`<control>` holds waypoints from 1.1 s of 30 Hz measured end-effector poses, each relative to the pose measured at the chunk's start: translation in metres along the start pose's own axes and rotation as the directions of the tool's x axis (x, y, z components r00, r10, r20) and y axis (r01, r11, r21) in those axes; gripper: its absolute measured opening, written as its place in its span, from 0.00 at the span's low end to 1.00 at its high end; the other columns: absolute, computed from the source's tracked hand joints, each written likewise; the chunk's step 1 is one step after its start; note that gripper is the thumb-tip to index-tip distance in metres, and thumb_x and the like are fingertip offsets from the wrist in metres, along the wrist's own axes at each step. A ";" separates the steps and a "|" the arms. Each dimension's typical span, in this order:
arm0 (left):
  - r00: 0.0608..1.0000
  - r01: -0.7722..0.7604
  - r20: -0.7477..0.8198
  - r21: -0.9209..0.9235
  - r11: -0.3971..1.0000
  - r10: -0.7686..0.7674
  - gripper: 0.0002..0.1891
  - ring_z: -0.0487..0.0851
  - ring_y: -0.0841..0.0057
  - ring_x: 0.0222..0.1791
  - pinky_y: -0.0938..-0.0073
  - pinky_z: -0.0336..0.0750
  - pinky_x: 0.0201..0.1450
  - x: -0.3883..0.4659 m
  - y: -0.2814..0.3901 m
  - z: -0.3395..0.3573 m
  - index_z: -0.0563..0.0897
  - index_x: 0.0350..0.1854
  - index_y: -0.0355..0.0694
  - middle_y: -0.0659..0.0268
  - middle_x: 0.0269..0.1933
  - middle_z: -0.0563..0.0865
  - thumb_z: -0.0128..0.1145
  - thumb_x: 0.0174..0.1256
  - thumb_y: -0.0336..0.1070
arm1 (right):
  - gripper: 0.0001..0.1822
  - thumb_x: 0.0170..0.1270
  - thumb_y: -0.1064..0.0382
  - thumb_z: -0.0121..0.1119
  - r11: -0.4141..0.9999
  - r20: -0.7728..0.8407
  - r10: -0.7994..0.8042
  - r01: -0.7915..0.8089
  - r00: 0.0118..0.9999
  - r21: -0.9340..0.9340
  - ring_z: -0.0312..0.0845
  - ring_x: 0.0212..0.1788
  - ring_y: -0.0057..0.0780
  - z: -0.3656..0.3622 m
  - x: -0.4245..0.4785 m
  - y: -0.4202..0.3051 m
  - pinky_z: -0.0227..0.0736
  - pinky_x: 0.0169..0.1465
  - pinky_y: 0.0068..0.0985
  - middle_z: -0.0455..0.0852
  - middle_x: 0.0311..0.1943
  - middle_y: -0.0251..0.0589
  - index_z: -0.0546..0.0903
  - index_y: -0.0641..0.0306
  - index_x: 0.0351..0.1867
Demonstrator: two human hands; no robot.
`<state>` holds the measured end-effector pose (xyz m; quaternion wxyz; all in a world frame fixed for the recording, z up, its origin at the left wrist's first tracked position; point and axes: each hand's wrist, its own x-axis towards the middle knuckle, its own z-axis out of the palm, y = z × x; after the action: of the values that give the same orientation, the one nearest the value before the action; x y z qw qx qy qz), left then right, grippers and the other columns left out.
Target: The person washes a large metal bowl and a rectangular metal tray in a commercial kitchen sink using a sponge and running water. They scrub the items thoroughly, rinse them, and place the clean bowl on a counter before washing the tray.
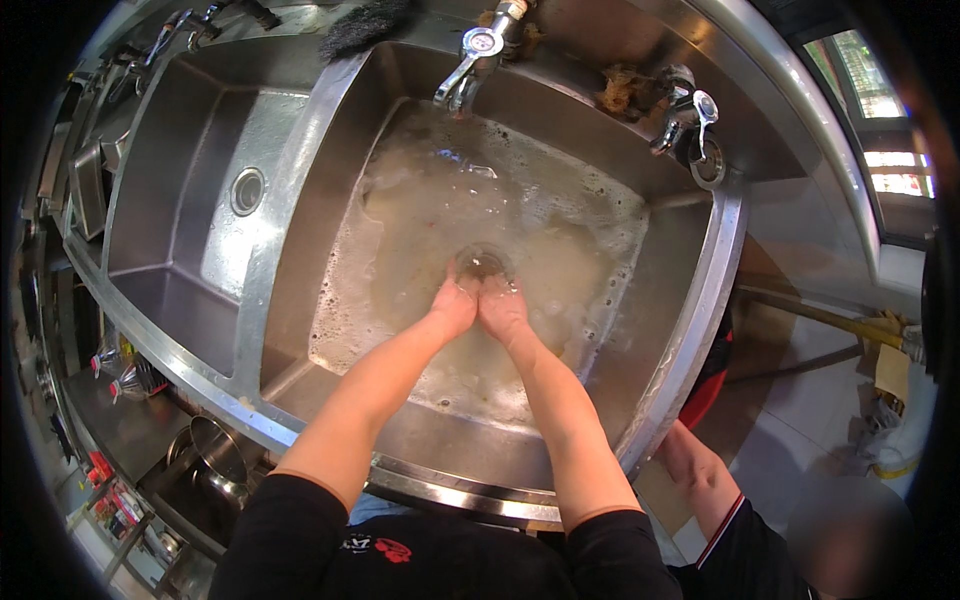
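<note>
Murky, foamy water (420, 262) stands in the right basin of a stainless steel sink (682, 315). My left hand (454, 301) and my right hand (502, 301) are side by side at the middle of the water, partly under its surface. Just beyond my fingers, a round metal part, perhaps the drain or a strainer (484, 262), shows dimly through the water. My fingertips are blurred by the water, so whether they grip it cannot be told. A chrome tap (461, 79) reaches over the basin's far side.
To the left is a second basin with a drain (247, 191). A black scrubbing pad (364, 30) lies on the far ledge. Another tap (675, 120) stands at the far right, near brown fibrous scrubbers (624, 88). Another person's arm (697, 472) is at the lower right, beside the sink.
</note>
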<state>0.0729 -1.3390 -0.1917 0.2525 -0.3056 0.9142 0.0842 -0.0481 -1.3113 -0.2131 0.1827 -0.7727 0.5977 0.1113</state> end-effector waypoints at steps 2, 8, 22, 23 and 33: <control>0.999 0.008 -0.039 0.018 1.000 -0.007 0.23 0.66 0.69 0.63 0.40 0.41 0.68 0.001 -0.001 0.003 0.71 0.60 0.40 0.62 0.58 0.73 0.43 0.62 0.38 | 0.14 0.58 0.60 0.46 1.000 0.019 0.013 -0.013 1.000 0.010 0.70 0.53 0.32 -0.001 0.000 -0.001 0.60 0.56 0.44 0.78 0.45 0.39 0.77 0.59 0.44; 0.986 -0.036 0.165 0.015 0.999 0.033 0.23 0.64 0.70 0.65 0.41 0.39 0.68 0.004 -0.003 -0.013 0.72 0.60 0.40 0.64 0.60 0.72 0.42 0.63 0.39 | 0.12 0.57 0.61 0.47 1.000 -0.060 -0.016 0.015 0.998 -0.015 0.71 0.49 0.31 -0.004 -0.003 0.000 0.61 0.54 0.42 0.78 0.41 0.38 0.78 0.59 0.40; 1.000 -0.010 0.021 -0.004 1.000 0.011 0.22 0.65 0.69 0.64 0.41 0.40 0.68 0.006 -0.001 0.007 0.72 0.59 0.40 0.63 0.59 0.72 0.43 0.62 0.38 | 0.11 0.57 0.62 0.46 1.000 -0.098 -0.008 0.007 0.995 -0.015 0.72 0.49 0.32 0.007 -0.001 0.000 0.60 0.54 0.44 0.78 0.41 0.38 0.77 0.59 0.39; 0.999 -0.012 0.037 -0.012 1.000 0.013 0.23 0.64 0.68 0.65 0.41 0.39 0.68 0.006 0.000 0.006 0.71 0.60 0.39 0.62 0.60 0.71 0.43 0.62 0.38 | 0.11 0.57 0.62 0.46 1.000 -0.088 -0.002 0.000 0.996 -0.025 0.72 0.49 0.32 0.007 -0.001 0.000 0.60 0.55 0.45 0.78 0.42 0.38 0.77 0.59 0.39; 0.998 -0.029 0.056 -0.039 0.999 0.031 0.24 0.69 0.70 0.61 0.40 0.39 0.68 0.004 -0.004 -0.004 0.71 0.59 0.36 0.59 0.57 0.74 0.46 0.58 0.37 | 0.11 0.57 0.63 0.46 1.000 -0.077 0.014 -0.012 0.997 0.027 0.72 0.50 0.31 -0.001 -0.002 -0.001 0.60 0.54 0.43 0.78 0.40 0.38 0.78 0.59 0.38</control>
<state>0.0707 -1.3450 -0.1899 0.2714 -0.2940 0.9094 0.1139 -0.0474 -1.3096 -0.2109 0.1693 -0.7701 0.6105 0.0747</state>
